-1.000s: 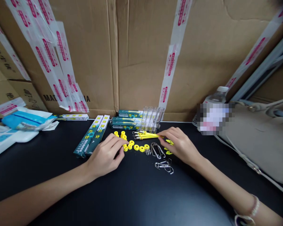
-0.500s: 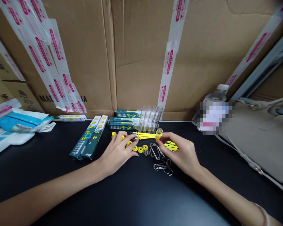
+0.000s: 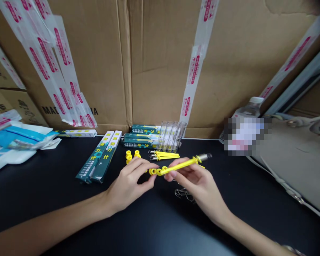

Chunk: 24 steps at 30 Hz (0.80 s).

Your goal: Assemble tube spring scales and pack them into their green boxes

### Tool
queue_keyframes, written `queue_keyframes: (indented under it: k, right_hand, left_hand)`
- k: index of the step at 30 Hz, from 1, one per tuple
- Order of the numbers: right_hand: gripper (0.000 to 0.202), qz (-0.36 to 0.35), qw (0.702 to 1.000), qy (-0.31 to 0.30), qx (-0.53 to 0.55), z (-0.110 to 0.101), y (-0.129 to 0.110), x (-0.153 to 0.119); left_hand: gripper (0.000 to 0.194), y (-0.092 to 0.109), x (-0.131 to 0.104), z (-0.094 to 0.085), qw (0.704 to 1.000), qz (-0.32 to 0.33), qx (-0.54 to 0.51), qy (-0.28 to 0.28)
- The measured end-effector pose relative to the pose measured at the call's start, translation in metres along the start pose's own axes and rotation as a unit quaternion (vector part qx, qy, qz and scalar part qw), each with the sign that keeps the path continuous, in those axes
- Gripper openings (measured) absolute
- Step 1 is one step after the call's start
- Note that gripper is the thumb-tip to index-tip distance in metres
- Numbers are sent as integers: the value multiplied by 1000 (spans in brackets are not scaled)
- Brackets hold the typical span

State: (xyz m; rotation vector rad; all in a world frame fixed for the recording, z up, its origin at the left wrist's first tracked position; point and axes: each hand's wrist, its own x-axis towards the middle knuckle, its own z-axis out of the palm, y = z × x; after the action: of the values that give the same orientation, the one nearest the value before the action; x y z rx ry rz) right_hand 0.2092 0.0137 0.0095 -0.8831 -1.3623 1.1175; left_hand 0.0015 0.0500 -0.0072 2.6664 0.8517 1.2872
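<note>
Right now, both hands are busy over the middle of the black table (image 3: 149,227). The left hand (image 3: 133,183) pinches a small yellow ring (image 3: 153,171) between thumb and fingertips. Facing it, the right hand (image 3: 193,181) grips a yellow rod (image 3: 180,166) above the tabletop, tilted so that its metal end (image 3: 203,157) points up toward the table's right side and its lower tip comes close to the ring (whether the two touch, I cannot tell).

Just beyond the hands, toward the far edge, more yellow rods (image 3: 166,155) lie side by side, with a cluster of yellow caps (image 3: 129,156) to their left. Metal hooks (image 3: 184,193) lie below the right hand, partly hidden by it. Nearer the far edge, clear tubes (image 3: 172,137) lean in a row against green boxes (image 3: 141,140) lying flat.

Left of the caps, two long boxes (image 3: 105,160) lie side by side, slanting from the far edge toward the near one. A blue packet (image 3: 21,137) sits by the far left corner; at the far right, a plastic bottle (image 3: 252,106) stands beside a beige bag (image 3: 296,156). Taped cardboard (image 3: 160,71) rises behind the far edge.
</note>
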Motion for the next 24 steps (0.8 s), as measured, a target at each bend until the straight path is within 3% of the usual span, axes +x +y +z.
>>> queue_keyframes:
  k: [12, 17, 21, 24]
  right_hand:
    - [15, 28, 1000, -9, -9, 9, 13, -4]
    - [17, 33, 999, -18, -18, 11, 14, -2]
    - [20, 50, 998, -43, -25, 10, 10, -1]
    - [26, 57, 996, -45, -48, 7, 4, -3]
  left_hand:
    - [25, 2, 0, 0, 991, -78, -99, 42]
    - [16, 3, -1, -2, 989, -73, -127, 19]
    - [18, 5, -3, -3, 982, -100, -162, -14]
    - [23, 4, -3, -4, 979, -122, -164, -1]
